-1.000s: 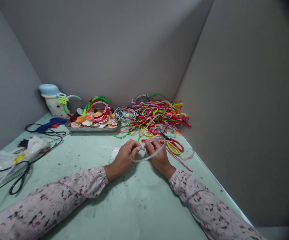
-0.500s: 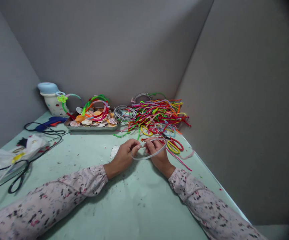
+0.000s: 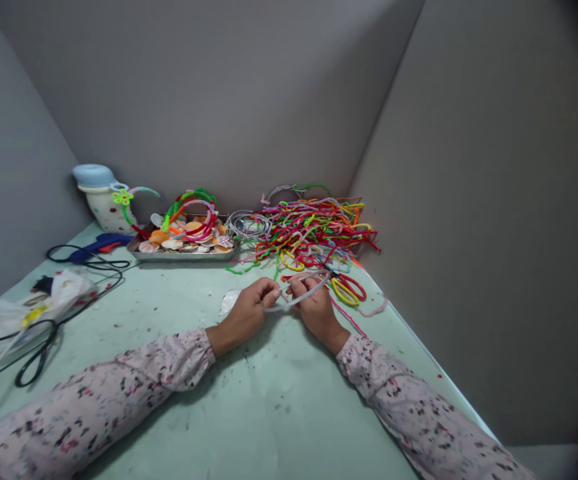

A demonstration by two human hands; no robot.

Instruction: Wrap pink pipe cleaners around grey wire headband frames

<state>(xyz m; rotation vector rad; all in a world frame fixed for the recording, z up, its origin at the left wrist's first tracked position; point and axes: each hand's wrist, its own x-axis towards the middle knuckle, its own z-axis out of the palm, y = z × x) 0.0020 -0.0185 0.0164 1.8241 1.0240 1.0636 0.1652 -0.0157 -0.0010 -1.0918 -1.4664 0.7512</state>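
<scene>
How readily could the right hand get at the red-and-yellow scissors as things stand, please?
Probably yes: the scissors' handles lie uncovered close beside the right hand, though that hand is occupied with the pale hoop.

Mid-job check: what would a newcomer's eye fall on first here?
Probably the tangle of bright fuzzy strips, heaped at the far right of the table. Next, the metal tray of shells to its left, with colourful hoops over them. Nearer, at centre, the left hand and right hand hold a pale hoop.
</scene>
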